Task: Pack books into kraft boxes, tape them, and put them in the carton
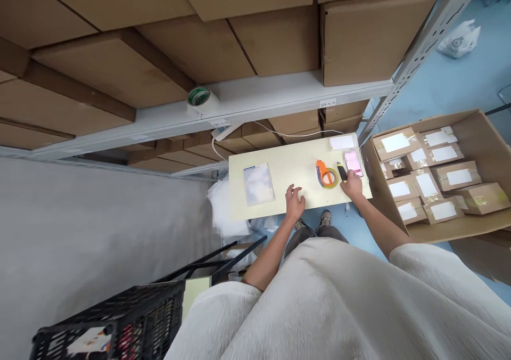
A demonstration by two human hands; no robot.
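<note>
My left hand [295, 202] is over the front edge of the cream table [287, 168], its fingers apart and holding nothing. At the table's right end, my right hand [352, 185] reaches to the lower edge of a phone [353, 163] with a lit pink screen, partly blurred. Its fingers are loosely apart. A black tool with a yellow tip [342, 171] lies right beside these fingers, partly covered by them. Left of it rests an orange tape dispenser [321, 169] with a yellow tape roll [330, 178]. A pale printed packet [259, 184] lies flat on the table's left half.
Brown cartons [275, 40] fill the shelf [255, 99] behind the table; a tape roll [203, 100] sits on its edge. A white label stack [342, 141] lies at the back right. An open carton [439, 235] of labelled boxes stands right, a black crate [151, 317] lower left.
</note>
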